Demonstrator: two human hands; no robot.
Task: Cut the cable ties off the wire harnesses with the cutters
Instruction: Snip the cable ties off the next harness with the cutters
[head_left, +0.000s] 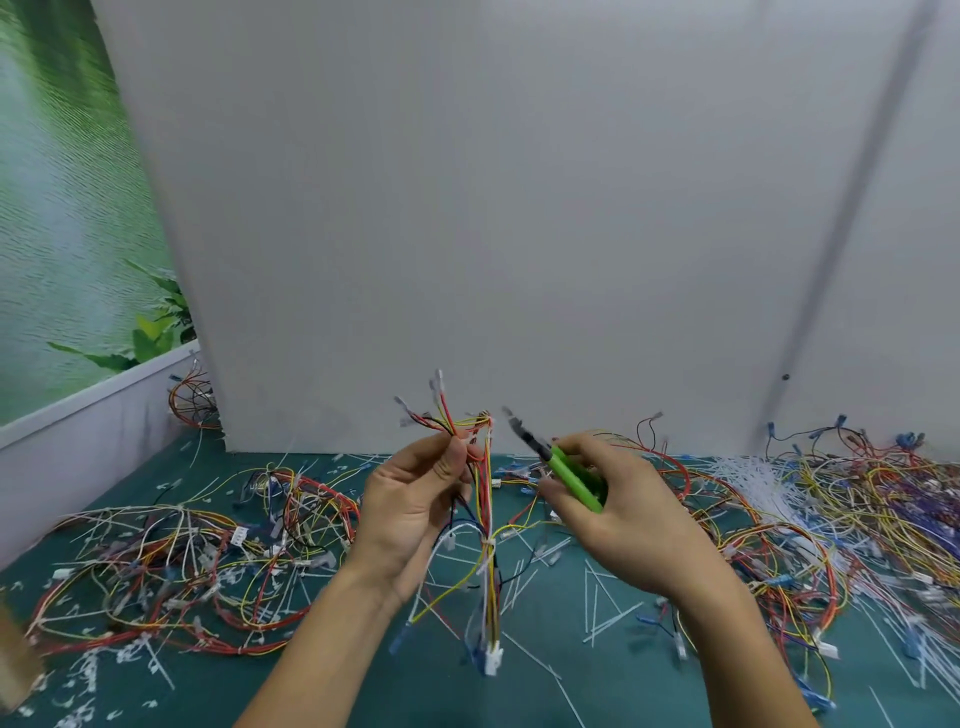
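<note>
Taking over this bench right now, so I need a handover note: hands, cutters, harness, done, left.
Left hand grips a multicoloured wire harness upright above the teal mat.
Right hand holds the green-handled cutters, tip near the harness top, not touching.
Done: cut white tie strips litter the mat.
Left: a white cable tie binds the held harness; tangled harness piles lie on both sides.

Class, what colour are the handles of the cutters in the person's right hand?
Bright green handles on the cutters, seen in the head view.

Teal tabletop (218, 696), white panel (519, 208) standing behind it, leafy green poster (62, 208) at left
</note>
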